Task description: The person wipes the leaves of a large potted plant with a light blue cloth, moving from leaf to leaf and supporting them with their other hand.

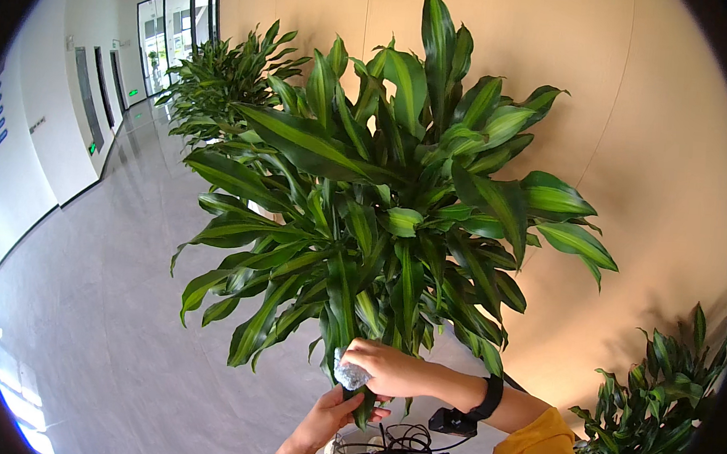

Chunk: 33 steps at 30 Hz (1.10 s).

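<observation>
Before me stands a large dracaena plant point(402, 217), its long dark leaves striped with lighter green. In my right hand point(385, 368) is a grey fluffy cloth point(351, 373), bunched up and pressed on one of the low front leaves. My left hand point(335, 411) holds that leaf point(363, 409) near its tip, with the thumb on top and fingers beneath. The cloth sits just above the left thumb and hides part of the leaf. Foliage covers the plant's pot.
A second leafy plant point(228, 78) stands behind on the left, a third point(656, 386) at the lower right. The beige wall point(601, 85) rises close behind the foliage. Grey glossy floor point(113, 285) runs along the left. Black cables point(415, 438) hang at my chest.
</observation>
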### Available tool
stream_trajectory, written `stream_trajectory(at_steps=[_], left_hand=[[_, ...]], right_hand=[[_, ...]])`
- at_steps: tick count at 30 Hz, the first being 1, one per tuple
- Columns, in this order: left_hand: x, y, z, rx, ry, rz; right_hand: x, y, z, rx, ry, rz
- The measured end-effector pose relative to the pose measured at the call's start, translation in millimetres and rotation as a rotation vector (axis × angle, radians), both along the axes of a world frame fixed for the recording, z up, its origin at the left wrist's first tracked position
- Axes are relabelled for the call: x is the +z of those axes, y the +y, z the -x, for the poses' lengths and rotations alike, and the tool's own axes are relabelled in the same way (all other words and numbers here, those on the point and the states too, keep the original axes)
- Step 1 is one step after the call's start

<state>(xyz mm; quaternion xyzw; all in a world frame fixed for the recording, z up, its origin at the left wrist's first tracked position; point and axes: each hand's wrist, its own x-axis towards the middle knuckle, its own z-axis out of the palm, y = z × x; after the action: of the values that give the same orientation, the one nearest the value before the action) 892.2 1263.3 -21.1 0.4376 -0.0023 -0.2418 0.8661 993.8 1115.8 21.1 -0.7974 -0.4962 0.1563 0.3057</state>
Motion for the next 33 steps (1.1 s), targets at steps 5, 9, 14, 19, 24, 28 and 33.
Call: stream_trajectory(at_steps=[5, 9, 14, 19, 24, 28, 33], left_hand=[[8.5, 1.9, -4.9, -0.055, -0.061, -0.336], [22.0, 9.9, -4.0, -0.125, -0.289, -0.173], [32.7, 13.4, -2.6, -0.129, -0.328, -0.338], [82.1, 30.7, -1.3, -0.549, -0.510, -0.774], [167.9, 13.2, -6.5, -0.195, -0.610, -0.414], [210.4, -60.7, -82.5, -0.284, -0.398, -0.133], [213.2, -101.8, -122.4, -0.180, -0.335, -0.176]], right_hand=[[10.3, -9.3, 16.7, -0.038, 0.095, -0.123], [18.9, -17.2, 33.4, -0.107, 0.425, -0.191], [42.1, -31.7, 49.6, 0.009, 0.225, -0.198], [117.2, -86.9, 63.6, -0.148, -0.007, -0.360], [169.9, -134.1, 82.7, -0.543, -0.118, -0.586], [171.8, -138.2, 87.4, -0.517, -0.271, -0.644], [168.0, -156.3, 95.6, -0.578, -0.299, -0.590]])
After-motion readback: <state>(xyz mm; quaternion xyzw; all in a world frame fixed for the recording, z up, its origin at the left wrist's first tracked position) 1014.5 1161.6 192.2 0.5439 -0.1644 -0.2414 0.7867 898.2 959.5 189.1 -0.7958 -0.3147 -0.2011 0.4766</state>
